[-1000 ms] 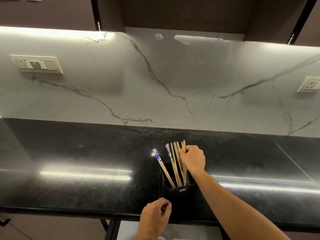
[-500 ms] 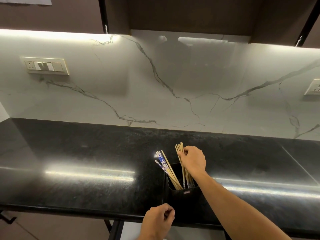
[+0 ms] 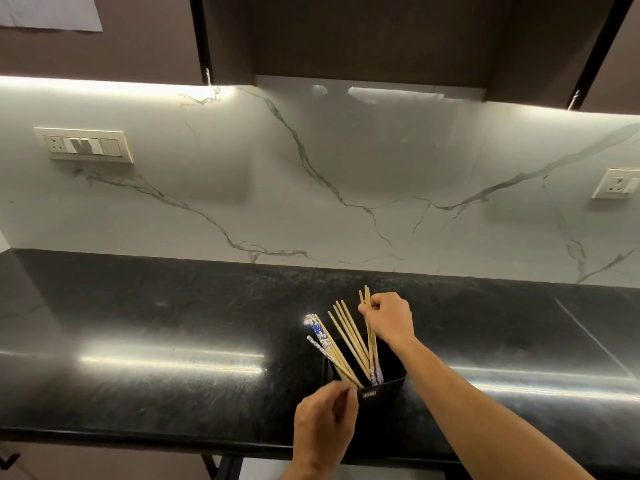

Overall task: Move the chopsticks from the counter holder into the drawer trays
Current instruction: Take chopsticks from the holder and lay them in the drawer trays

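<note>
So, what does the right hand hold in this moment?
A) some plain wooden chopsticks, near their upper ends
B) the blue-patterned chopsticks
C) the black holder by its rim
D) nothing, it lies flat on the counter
A: the right hand pinches plain wooden chopsticks near their upper ends, their lower ends still inside the black holder.
</note>
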